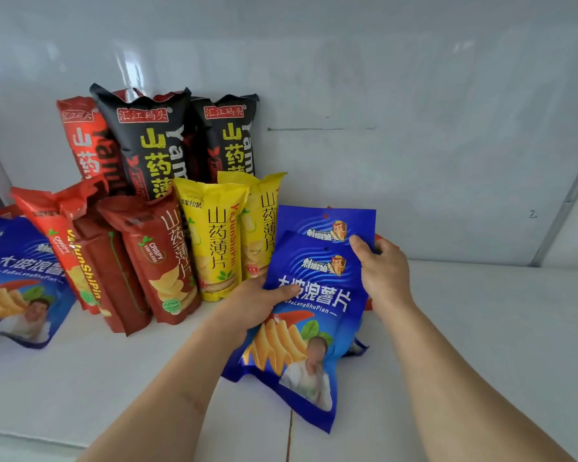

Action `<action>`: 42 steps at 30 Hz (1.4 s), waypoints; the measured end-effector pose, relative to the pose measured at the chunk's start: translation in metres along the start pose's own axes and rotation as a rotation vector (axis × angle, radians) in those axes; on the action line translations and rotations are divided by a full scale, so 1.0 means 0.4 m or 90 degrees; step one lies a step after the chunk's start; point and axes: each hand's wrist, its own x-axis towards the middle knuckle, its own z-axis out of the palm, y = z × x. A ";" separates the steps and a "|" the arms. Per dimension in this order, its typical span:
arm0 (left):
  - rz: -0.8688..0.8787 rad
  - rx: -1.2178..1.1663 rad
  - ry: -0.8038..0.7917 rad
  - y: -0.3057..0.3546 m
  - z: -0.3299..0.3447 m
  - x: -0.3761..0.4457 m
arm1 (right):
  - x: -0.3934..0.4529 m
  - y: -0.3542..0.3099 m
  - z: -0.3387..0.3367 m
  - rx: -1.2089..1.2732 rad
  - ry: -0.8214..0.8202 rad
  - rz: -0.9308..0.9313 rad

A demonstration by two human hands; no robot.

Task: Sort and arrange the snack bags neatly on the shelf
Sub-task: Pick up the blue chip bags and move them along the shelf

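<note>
Two blue chip bags stand stacked one behind the other at the shelf's middle. My left hand (257,303) grips the left edge of the front blue bag (309,331), thumb across its face. My right hand (382,266) pinches the upper right edges of both, thumb on the rear blue bag (324,218). Left of them stand two yellow yam chip bags (214,241), then red yam chip bags (154,258), with black yam chip bags (147,141) and another red one leaning on the back wall. Another blue bag (17,281) lies at the far left.
The white shelf floor (481,328) stretches bare to the right of the blue bags. A white back wall (414,128) rises behind, with a grey upright strip (568,195) at the right. An orange-red scrap peeks from behind the held bags.
</note>
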 end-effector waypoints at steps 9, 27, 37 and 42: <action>-0.030 -0.066 -0.010 0.010 0.009 0.028 | 0.037 0.014 -0.007 0.022 -0.014 0.025; -0.017 -0.092 0.030 -0.003 0.011 0.042 | 0.111 0.038 -0.049 0.020 -0.033 0.180; 0.037 0.000 0.046 0.011 0.026 0.066 | 0.090 -0.015 -0.065 0.136 -0.179 0.172; 0.066 0.059 0.072 0.004 0.028 0.071 | 0.076 -0.028 -0.075 0.095 -0.215 0.135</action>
